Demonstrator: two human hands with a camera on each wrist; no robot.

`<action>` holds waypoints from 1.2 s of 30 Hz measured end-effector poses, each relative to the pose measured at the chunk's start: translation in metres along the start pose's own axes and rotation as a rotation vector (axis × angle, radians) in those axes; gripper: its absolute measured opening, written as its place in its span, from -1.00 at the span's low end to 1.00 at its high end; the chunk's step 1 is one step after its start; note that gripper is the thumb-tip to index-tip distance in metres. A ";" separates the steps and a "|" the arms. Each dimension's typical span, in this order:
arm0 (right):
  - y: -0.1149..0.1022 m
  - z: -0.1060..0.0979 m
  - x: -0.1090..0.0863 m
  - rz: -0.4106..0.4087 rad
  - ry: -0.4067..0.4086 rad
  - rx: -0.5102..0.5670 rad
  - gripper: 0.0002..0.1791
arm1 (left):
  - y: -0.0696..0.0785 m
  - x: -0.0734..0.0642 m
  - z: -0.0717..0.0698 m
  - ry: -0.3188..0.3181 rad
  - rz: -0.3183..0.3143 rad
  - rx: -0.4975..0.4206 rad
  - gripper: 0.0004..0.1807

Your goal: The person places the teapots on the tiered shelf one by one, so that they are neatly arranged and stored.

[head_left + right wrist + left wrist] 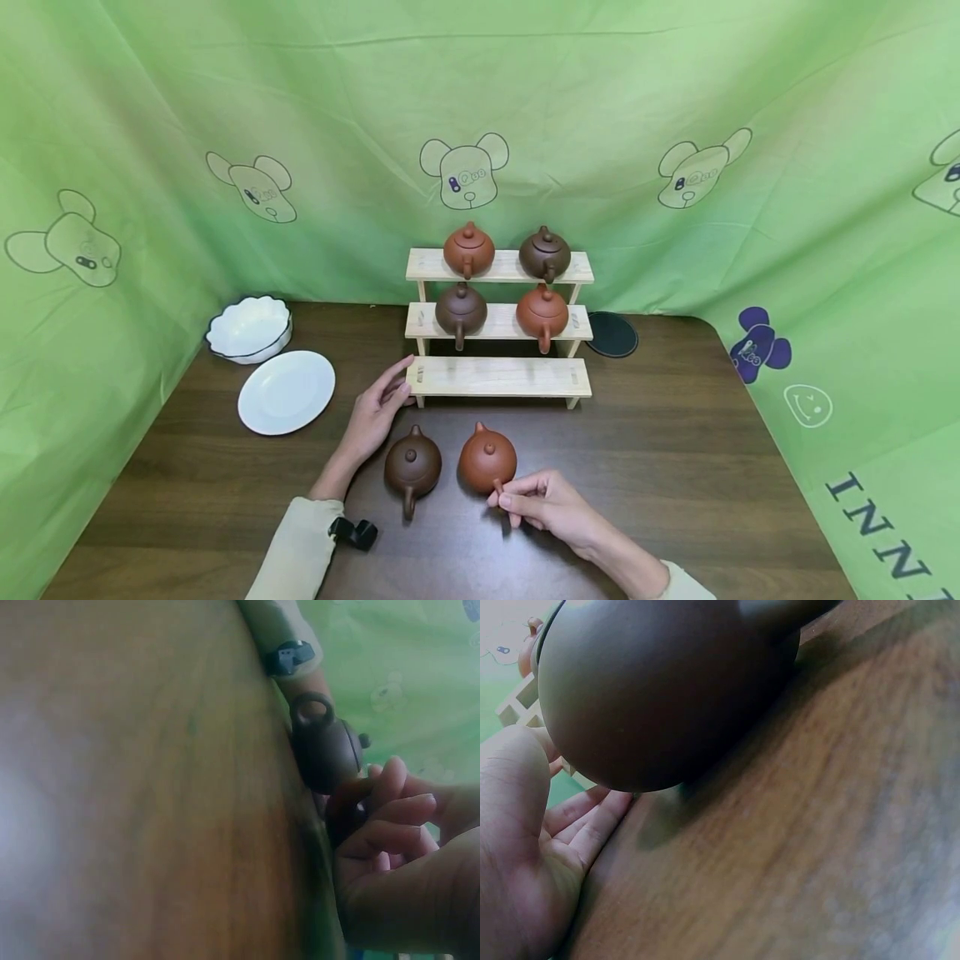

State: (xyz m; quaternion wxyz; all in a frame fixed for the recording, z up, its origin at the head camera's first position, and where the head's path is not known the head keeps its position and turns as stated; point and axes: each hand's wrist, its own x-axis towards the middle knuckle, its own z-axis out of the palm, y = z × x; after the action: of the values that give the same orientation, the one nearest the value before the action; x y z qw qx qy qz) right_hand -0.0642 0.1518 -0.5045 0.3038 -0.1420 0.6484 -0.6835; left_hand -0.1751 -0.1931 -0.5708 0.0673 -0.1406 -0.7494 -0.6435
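My right hand (551,504) pinches the handle of a reddish-brown teapot (487,458), whose spout points toward the shelves. The right wrist view shows the curled fingers, with the pot mostly hidden behind them. Left of it stands a dark brown teapot (412,465), handle toward me, untouched. My left hand (372,417) rests against the left end of the lowest board of a three-tier wooden stand (498,379), thumb and index finger extended at its corners. In the left wrist view, the dark teapot (660,697) hides part of the stand.
The upper two boards hold teapots: reddish-brown (468,250) and dark (545,252) on top, dark (461,310) and reddish-brown (542,312) below. A white plate (287,392) and scalloped bowl (250,329) stand left. A black round mat (612,335) lies right of the stand.
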 end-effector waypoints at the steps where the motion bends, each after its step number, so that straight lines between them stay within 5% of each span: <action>1: -0.001 0.000 0.000 -0.006 0.005 -0.001 -0.64 | -0.001 0.000 0.000 0.000 -0.002 -0.002 -0.48; 15: -0.019 0.004 0.022 -0.128 0.079 -0.005 -0.64 | 0.026 -0.003 0.005 0.004 0.003 -0.013 -0.47; 30: -0.027 0.014 0.055 -0.172 0.151 -0.010 -0.67 | 0.020 -0.003 0.005 0.011 0.033 -0.018 -0.48; 36: -0.029 0.020 0.068 -0.156 0.183 0.002 -0.67 | 0.000 0.001 0.001 0.007 -0.005 -0.021 -0.48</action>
State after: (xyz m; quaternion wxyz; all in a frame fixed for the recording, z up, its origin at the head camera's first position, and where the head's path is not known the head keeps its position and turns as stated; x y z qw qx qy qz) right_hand -0.1121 0.0947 -0.4879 0.1894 -0.1287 0.6598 -0.7157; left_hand -0.1757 -0.1921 -0.5709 0.0670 -0.1369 -0.7429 -0.6519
